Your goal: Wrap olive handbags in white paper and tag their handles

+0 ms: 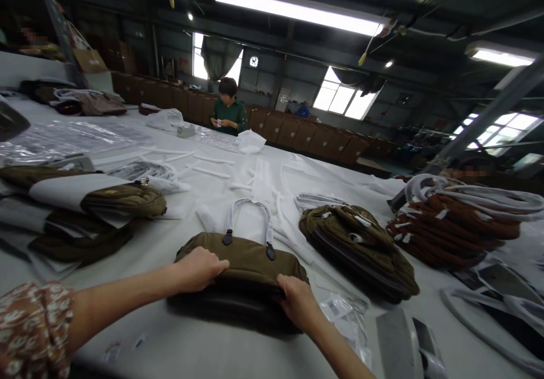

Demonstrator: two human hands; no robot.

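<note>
An olive-green handbag [250, 257] with a dark base lies in front of me on the white table [170, 339]. Its wrapped handle [250, 202] loops away from me, fixed by dark leather tabs. My left hand [199, 268] grips the bag's near edge left of its middle, thumb on the green fabric. Toward the right end of that same edge, my right hand [297, 299] pinches the fabric, thumb on top. Fingers of both hands are partly hidden under the edge.
Olive bags [357, 248] are stacked to the right, beside a pile of rust-brown bags [459, 229]. More olive bags with white sheets [63, 192] lie left. Clear plastic packets [346, 316] rest near my right arm. Across the table stands a person in green [229, 113].
</note>
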